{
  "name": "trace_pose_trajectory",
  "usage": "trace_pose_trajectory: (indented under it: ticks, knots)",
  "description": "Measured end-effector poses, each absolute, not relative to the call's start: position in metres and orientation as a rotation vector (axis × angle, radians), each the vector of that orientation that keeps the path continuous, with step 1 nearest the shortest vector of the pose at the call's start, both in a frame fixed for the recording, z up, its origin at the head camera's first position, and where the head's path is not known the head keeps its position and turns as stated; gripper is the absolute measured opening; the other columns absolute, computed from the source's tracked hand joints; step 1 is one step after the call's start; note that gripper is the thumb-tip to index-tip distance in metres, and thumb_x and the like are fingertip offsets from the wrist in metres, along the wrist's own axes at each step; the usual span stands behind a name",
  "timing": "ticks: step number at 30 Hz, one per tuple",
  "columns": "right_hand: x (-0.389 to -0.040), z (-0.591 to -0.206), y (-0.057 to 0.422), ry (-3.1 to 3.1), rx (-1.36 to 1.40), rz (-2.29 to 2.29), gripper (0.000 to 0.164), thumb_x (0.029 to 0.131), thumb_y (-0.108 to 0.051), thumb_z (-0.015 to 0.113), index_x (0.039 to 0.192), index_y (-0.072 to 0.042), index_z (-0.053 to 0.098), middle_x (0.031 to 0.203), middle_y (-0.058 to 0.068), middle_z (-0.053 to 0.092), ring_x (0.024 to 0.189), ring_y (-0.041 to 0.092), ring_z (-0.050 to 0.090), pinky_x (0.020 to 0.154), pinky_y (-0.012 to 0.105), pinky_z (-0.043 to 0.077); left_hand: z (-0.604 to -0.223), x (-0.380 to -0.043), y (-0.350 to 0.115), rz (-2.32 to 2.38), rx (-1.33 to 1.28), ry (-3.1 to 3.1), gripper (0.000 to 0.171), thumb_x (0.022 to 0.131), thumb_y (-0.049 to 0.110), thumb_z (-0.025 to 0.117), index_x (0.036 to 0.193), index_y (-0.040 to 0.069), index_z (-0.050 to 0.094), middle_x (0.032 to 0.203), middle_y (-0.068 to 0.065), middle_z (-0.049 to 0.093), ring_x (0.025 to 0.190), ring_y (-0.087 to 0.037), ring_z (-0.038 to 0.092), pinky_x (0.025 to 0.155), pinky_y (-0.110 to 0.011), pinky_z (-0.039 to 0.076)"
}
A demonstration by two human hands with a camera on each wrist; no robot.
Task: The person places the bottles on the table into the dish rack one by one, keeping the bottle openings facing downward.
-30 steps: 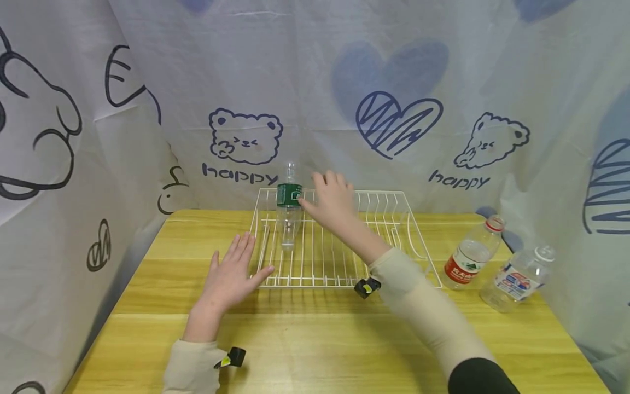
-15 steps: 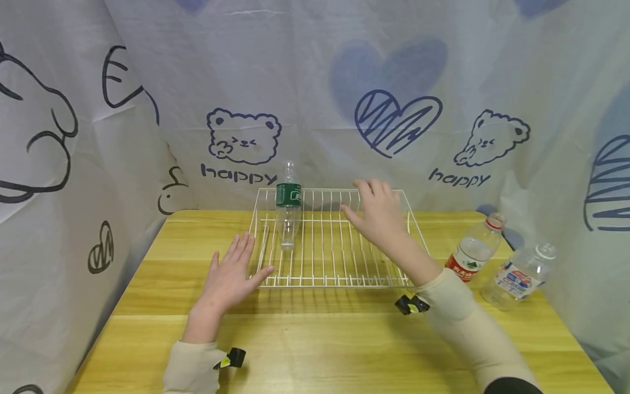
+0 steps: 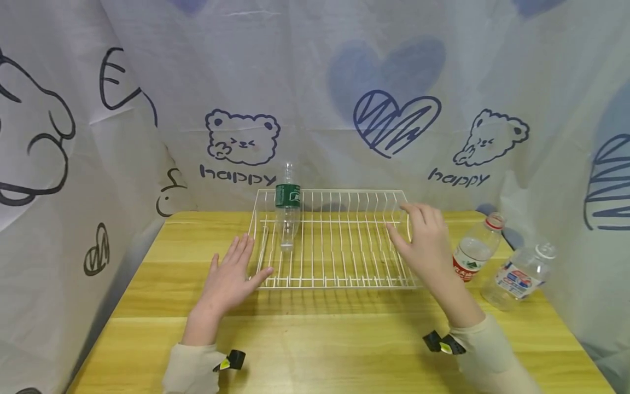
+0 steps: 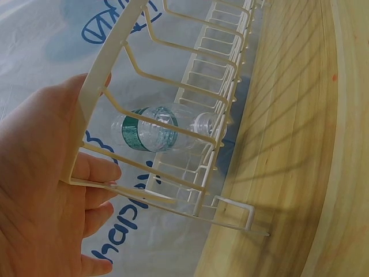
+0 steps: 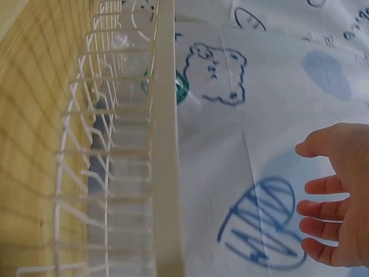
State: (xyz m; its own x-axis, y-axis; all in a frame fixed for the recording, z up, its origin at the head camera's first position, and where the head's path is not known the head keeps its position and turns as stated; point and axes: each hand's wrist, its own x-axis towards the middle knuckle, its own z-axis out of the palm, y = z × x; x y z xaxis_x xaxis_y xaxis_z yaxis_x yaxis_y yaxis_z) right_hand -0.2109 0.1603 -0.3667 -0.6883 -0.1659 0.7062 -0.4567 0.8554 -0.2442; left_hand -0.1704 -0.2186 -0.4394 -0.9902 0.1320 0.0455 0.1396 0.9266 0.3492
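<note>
A white wire dish rack (image 3: pixel 339 282) stands on the table, with a clear plastic bottle (image 3: pixel 288 216) inside its left part. The bottle has a green label (image 4: pixel 134 130) and leans neck-up against the back of the rack. My left hand (image 3: pixel 229 276) rests at the rack's front left corner, fingers straight along the left side and thumb spread across the front. In the left wrist view the rack's edge bar (image 4: pixel 91 98) crosses in front of that hand. My right hand (image 3: pixel 424 241) hovers over the rack's right side, fingers loosely bent, holding nothing.
To the right of the rack stand two more clear plastic bottles, one with a red and white label (image 3: pixel 470 257) and a red neck ring, the other with a white and blue label (image 3: pixel 517 278). A pale printed curtain (image 3: pixel 315 82) hangs behind the wooden table (image 3: pixel 315 345).
My right hand has moved away from the green-labelled bottle, rightward and toward me, to the rack's right side. The bottle stays in the rack, and my left hand has not moved.
</note>
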Motion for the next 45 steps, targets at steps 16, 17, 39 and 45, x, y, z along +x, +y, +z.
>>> trace_pose_trajectory:
  ticks: [16, 17, 39, 45]
  knots:
    - [-0.184, -0.392, 0.241, -2.076, 0.172, 0.480, 0.047, 0.080, -0.032, 0.068, 0.106, 0.006, 0.063, 0.097, 0.027, 0.061, 0.089, 0.048, 0.050, 0.077, 0.057, 0.039, -0.439, -0.170, -0.219, -0.568, -0.212, -3.059, 0.091, 0.093, 0.071, 0.033, 0.158, 0.011, 0.011, 0.166, -0.006, 0.001, 0.153, -0.032, 0.003, 0.119, -0.066, -0.002]
    - [-0.183, -0.393, 0.245, -2.078, 0.144, 0.476, 0.047, 0.080, -0.032, 0.068, 0.107, 0.006, 0.062, 0.097, 0.028, 0.061, 0.089, 0.048, 0.049, 0.077, 0.057, 0.039, -0.439, -0.170, -0.219, -0.568, -0.212, -3.060, 0.091, 0.093, 0.071, 0.033, 0.158, 0.011, 0.011, 0.166, -0.006, 0.001, 0.153, -0.032, 0.003, 0.119, -0.066, -0.002]
    - [-0.185, -0.410, 0.280, -2.549, -0.424, 0.632, 0.087, 0.090, -0.050, 0.060, 0.141, 0.014, 0.030, 0.134, 0.041, 0.037, 0.126, 0.053, 0.029, 0.108, 0.062, 0.023, -0.437, -0.168, -0.218, -0.585, -0.202, -3.049, 0.091, 0.093, 0.071, 0.034, 0.157, 0.011, 0.011, 0.166, -0.007, 0.003, 0.153, -0.032, 0.003, 0.118, -0.068, 0.001]
    - [-0.196, -0.412, 0.284, -2.544, -0.428, 0.602, 0.089, 0.089, -0.049, 0.061, 0.141, 0.016, 0.030, 0.132, 0.043, 0.039, 0.124, 0.055, 0.030, 0.110, 0.061, 0.021, -0.437, -0.167, -0.217, -0.589, -0.203, -3.050, 0.092, 0.093, 0.072, 0.033, 0.158, 0.012, 0.009, 0.166, -0.007, 0.003, 0.153, -0.031, 0.002, 0.118, -0.068, 0.001]
